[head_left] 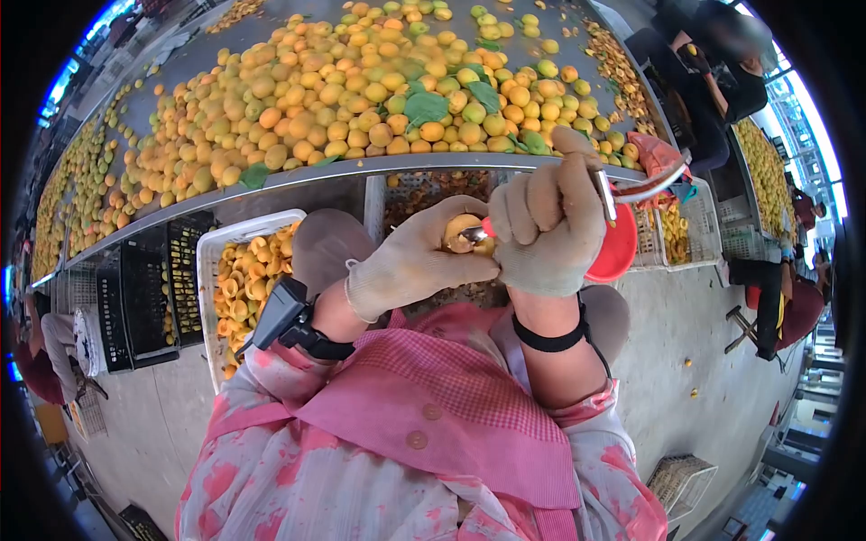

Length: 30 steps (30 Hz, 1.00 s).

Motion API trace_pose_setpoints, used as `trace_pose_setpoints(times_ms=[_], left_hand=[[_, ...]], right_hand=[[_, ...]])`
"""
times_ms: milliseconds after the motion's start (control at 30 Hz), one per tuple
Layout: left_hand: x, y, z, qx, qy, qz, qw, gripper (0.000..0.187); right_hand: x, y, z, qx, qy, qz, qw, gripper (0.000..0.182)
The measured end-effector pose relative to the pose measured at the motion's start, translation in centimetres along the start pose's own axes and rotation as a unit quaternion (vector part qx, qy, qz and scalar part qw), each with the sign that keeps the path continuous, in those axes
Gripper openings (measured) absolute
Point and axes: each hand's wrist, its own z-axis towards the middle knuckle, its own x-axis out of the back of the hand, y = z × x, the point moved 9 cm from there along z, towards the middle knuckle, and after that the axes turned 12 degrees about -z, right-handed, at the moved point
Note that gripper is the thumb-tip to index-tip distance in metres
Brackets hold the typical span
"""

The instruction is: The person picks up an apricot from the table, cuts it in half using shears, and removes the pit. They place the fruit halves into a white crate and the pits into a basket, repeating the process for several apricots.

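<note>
A pink apron [451, 388] fills the lower centre; above it, mid-frame, the gloved left hand [424, 261] cups a fruit [457, 229]. Immediately right, the gloved right hand [552, 221] grips a red-handled tool [488, 227] pointing left, its tip apparently touching the fruit.

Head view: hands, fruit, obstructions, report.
Left hand around fruit. Right hand gripping metal-tipped tool, tip at the fruit. No obstruction visible between them.
</note>
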Motion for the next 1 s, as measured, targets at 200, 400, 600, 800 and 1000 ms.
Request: trace_pose_setpoints(times_ms=[200,400,600,800,1000], left_hand=[[1.6,-0.7,-0.3,-0.011,0.062,-0.042,0.997,0.039],[5.0,-1.8,-0.6,-0.153,0.112,-0.143,0.971,0.038],[5.4,0.0,-4.6,-0.327,0.235,0.090,0.911,0.037],[7.4,0.0,-7.8,-0.323,0.265,0.155,0.895,0.034],[8.4,1.4,-11.4,-0.325,0.307,0.218,0.868,0.034]], right_hand=[[1.9,-1.1,0.1,0.061,0.077,-0.042,0.994,0.026],[1.4,6.2,-1.8,-0.137,-0.012,-0.301,0.944,0.027],[-0.4,9.1,-3.2,-0.185,-0.028,-0.389,0.902,0.029],[-2.9,12.1,-4.3,-0.268,-0.127,-0.391,0.871,0.030],[-5.2,14.1,-5.4,-0.315,-0.140,-0.319,0.883,0.045]])
